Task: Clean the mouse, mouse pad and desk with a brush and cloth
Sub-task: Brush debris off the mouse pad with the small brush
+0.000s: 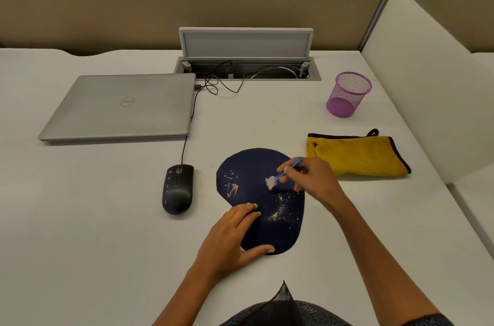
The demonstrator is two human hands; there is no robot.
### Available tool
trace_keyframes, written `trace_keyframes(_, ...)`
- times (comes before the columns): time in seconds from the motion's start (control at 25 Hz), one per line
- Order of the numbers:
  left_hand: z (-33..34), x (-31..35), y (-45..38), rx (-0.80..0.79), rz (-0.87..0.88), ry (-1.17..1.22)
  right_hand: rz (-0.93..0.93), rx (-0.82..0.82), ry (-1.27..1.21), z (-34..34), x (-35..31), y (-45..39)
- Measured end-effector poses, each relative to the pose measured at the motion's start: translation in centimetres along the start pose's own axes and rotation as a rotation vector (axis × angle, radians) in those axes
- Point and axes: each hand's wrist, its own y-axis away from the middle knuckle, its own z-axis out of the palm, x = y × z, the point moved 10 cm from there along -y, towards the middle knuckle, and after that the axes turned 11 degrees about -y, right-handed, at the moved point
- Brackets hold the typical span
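A dark blue mouse pad point(251, 168) lies on the white desk point(107, 218), speckled with yellow crumbs and pale smears. My right hand point(311, 178) grips a small blue brush point(283, 174), its white bristles touching the pad's middle. My left hand point(235, 234) rests on the pad's near left edge, over the wrist rest, fingers spread and thumb along the front rim. A black wired mouse point(177, 189) with small marks on it sits left of the pad. A yellow cloth point(358, 154) with dark trim lies to the right of the pad.
A shut silver laptop point(120, 106) lies at the back left, the mouse cable running beside it. An open cable hatch point(247, 66) sits at the desk's back. A purple mesh cup point(347, 94) stands at the back right. Crumbs dot the desk between mouse and pad.
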Motion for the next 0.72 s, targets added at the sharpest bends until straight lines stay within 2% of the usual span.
trace_keyframes(0.08,0.0,0.0,0.0,-0.003,-0.001,0.004,0.003,0.016,0.110,-0.1,0.9,-0.4)
trace_keyframes(0.2,0.1,0.1,0.0,0.003,0.003,0.002,0.079,0.209,0.372,-3.9,2.9,-1.0)
trace_keyframes(0.32,0.0,0.1,0.0,0.011,0.007,-0.002,0.131,0.352,0.284,-6.9,3.4,-0.7)
trace_keyframes(0.44,0.1,0.0,0.0,0.007,0.005,0.002,0.071,0.254,0.033,-5.2,2.5,-0.7)
trace_keyframes(0.56,0.3,0.0,0.1,-0.001,-0.001,-0.002,0.023,0.126,0.004,-2.8,2.3,-1.0)
trace_keyframes(0.64,0.2,0.0,0.0,-0.001,0.000,0.000,0.040,0.156,0.081,-3.4,3.0,-1.2)
trace_keyframes(0.72,0.1,0.0,0.0,0.007,0.002,-0.003,0.094,0.297,0.227,-5.6,3.6,-1.1)
